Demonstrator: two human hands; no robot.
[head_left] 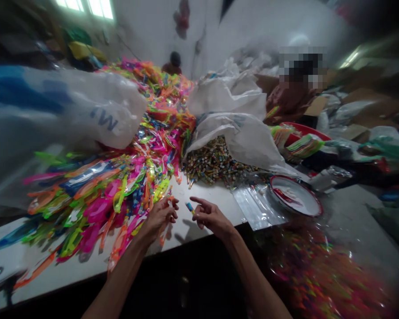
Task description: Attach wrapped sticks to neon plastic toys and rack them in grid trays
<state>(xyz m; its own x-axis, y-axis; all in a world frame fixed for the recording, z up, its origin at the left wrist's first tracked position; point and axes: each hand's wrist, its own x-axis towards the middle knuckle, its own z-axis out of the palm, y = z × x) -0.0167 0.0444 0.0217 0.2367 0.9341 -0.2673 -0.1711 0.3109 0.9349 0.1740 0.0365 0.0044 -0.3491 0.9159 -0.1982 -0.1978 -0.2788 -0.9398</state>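
My right hand [209,217] hovers over the white table [199,195] near its front edge and pinches a small blue and yellow stick-like piece [189,207] between thumb and finger. My left hand [162,215] is just to the left, fingers curled and pinched together at the edge of a big heap of bright plastic toy pieces [126,177]; what it grips is too small to make out. The two hands are a few centimetres apart.
A white sack [242,137] spills several small multicoloured sticks [216,164] onto the table. Clear plastic bags [257,204] and a red-rimmed plate [295,195] lie to the right. A person sits at the far right, another far back. A large plastic bag [69,110] is at left.
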